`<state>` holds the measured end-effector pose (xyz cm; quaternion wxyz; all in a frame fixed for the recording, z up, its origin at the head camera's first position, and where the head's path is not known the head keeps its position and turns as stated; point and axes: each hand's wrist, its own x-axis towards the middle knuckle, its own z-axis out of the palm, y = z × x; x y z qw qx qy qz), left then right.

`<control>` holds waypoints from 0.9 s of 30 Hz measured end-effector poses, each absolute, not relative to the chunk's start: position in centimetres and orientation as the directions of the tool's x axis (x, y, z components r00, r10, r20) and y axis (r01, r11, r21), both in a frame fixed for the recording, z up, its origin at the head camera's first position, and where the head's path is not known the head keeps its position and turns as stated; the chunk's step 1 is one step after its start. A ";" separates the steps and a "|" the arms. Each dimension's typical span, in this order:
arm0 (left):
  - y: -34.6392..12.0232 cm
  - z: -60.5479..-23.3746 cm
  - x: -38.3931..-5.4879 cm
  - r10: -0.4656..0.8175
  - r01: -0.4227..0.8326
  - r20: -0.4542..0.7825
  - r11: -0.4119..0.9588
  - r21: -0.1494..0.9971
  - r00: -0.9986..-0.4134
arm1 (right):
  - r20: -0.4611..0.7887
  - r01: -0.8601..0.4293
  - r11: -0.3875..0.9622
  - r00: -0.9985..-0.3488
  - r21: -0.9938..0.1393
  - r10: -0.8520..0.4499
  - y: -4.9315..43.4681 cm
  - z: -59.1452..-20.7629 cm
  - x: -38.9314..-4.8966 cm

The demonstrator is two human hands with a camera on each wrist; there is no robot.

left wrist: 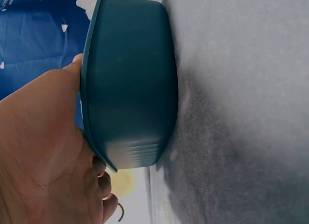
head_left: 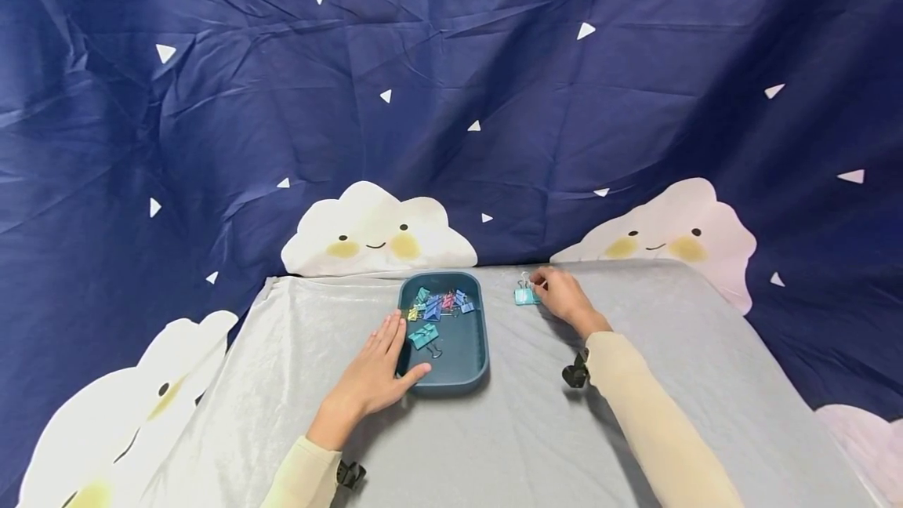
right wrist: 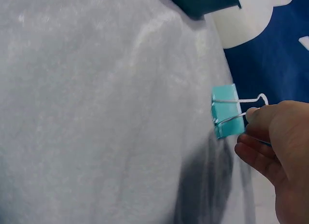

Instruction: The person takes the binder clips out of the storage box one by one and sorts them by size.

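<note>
A turquoise binder clip (right wrist: 227, 112) with silver wire handles is at the right of the tray. My right hand (head_left: 564, 295) pinches it by the handles between thumb and fingers; in the right wrist view the hand (right wrist: 285, 142) comes in from the right. My left hand (head_left: 374, 367) rests along the left side of a dark teal tray (head_left: 483, 335), fingers nearly straight and thumb at the near corner. Inside the tray, a green binder clip (head_left: 424, 335) lies nearer me. Several smaller clips, among them a blue binder clip (head_left: 433, 308), bunch toward the far end.
Grey velvety cloth (head_left: 536, 445) covers the table. Behind it hangs a dark blue curtain (head_left: 451, 139) printed with smiling clouds and white triangles, meeting the table's far edge. A black wrist mount (head_left: 576, 371) sits below the right cuff, another mount (head_left: 350, 474) by the left cuff.
</note>
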<state>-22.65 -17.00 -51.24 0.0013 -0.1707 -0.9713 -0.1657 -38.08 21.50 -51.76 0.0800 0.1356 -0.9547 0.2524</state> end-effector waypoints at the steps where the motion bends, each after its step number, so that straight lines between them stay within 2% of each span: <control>1: -17.0 -51.2 -22.6 0.329 0.329 0.055 0.889 0.318 -0.943 | 0.239 -0.312 0.833 -0.945 -0.456 -0.223 21.4 -51.6 -38.1; 11: -17.4 -51.4 -22.7 0.329 0.330 0.060 0.888 0.320 -0.943 | 0.336 -0.451 0.785 -0.884 -0.424 -0.326 18.9 -47.9 -37.6; 18: -17.5 -51.0 -22.7 0.338 0.342 0.069 0.882 0.324 -0.939 | 0.383 -0.572 0.718 -0.814 -0.397 -0.437 15.5 -45.0 -36.6; 27: -17.4 -51.1 -22.8 0.343 0.346 0.067 0.888 0.303 -0.937 | 0.333 -0.668 0.652 -0.744 -0.360 -0.579 10.7 -43.5 -34.4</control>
